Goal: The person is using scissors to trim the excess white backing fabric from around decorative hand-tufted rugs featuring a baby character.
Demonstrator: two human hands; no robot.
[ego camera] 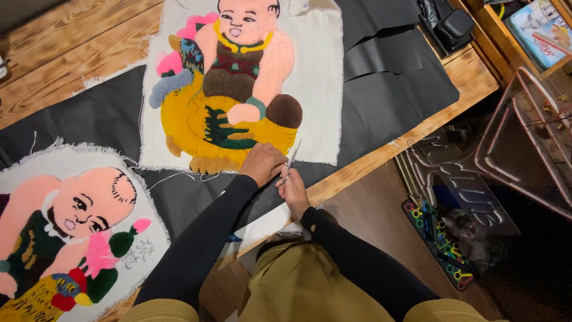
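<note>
Trimming the tufted rug [238, 89] goes best if scissors [290, 162], gripped in the right hand [294, 189], are kept flat while the left hand [262, 162], fingers apparently curled, steadies the pile.

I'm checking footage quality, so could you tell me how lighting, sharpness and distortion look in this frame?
Head view: warm, even light on the tufted rug; left hand, right hand and scissors sharp; floor at right dark and shadowy; table edge slightly bowed by wide-angle distortion.

My wooden desk [71, 53] carries black sheeting [387, 95], and on that lie two tufted rugs [238, 83] [65, 232] of figures.
</note>
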